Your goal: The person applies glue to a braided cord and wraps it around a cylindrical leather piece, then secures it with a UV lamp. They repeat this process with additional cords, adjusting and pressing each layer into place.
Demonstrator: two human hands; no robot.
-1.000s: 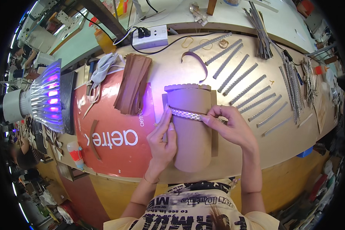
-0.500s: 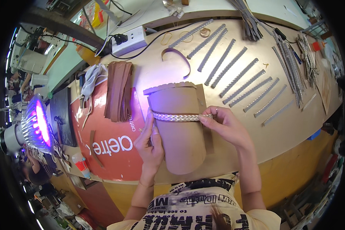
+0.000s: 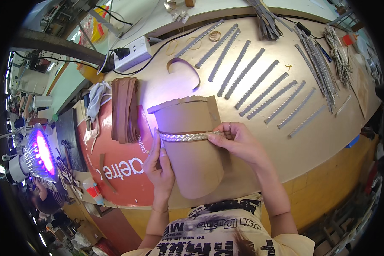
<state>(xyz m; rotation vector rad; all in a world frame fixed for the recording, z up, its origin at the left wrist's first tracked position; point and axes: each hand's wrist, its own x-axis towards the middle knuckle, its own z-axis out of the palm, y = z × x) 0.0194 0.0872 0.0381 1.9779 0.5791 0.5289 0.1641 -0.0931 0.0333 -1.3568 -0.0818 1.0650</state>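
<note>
A silver braided strip (image 3: 185, 137) lies crosswise over a tan, rounded cardboard form (image 3: 196, 170), with a thin brown band showing along its upper edge. My right hand (image 3: 234, 140) pinches the strip's right end between thumb and fingers, at the form's right side. At the left edge, my left hand (image 3: 158, 168) has its fingertips against the strip's left end, the thumb resting along the form's side. The form tilts slightly, its rounded end toward me. A scalloped tan edge (image 3: 179, 103) runs along its far end. Where the strip passes behind the form is hidden.
Several grey braided strips (image 3: 243, 79) lie in a row at the back right. Farther right are bundled strips (image 3: 320, 70). Left are stacked brown pieces (image 3: 124, 111), a red sheet (image 3: 119, 183) and a lit lamp (image 3: 42, 151). A power strip (image 3: 133, 54) stands behind.
The whole view has shifted, so most things appear farther left. My right thumb and fingers sit further in over the form's right side. Both hands keep hold of the strip.
</note>
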